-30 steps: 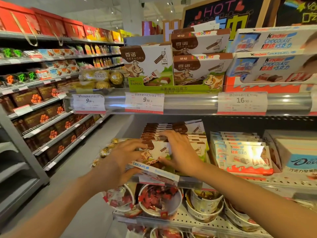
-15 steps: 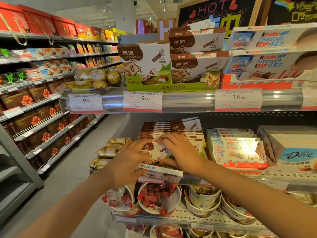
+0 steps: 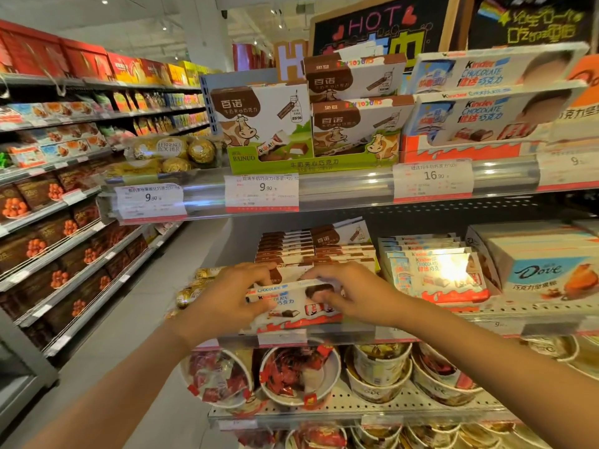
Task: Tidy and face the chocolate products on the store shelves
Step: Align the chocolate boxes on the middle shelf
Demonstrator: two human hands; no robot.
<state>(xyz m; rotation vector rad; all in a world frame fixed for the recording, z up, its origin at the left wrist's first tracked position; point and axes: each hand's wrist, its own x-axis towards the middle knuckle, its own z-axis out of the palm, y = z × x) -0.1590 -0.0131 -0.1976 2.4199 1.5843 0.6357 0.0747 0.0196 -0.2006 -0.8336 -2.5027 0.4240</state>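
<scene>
Holding a Kinder chocolate box (image 3: pixel 293 304) between both hands, I now have it turned up on its long edge so its printed front faces me. A second ago it lay flat and low in my left hand, only its narrow edge showing, while my right hand pressed on the brown milk chocolate packs (image 3: pixel 311 251) behind. Now the left hand (image 3: pixel 227 299) grips the box's left end, fingers curled over its top edge, and the right hand (image 3: pixel 353 294) has come forward to pinch the right end, thumb on the front. The box sits at the front lip of the middle shelf (image 3: pixel 453 322), directly before the brown packs and left of the matching Kinder stack (image 3: pixel 431 270). I judge this one belongs with that stack, so standing it up here is only halfway; it likely has to shift right. Below, tubs of wrapped sweets (image 3: pixel 299 372) stand untouched.
</scene>
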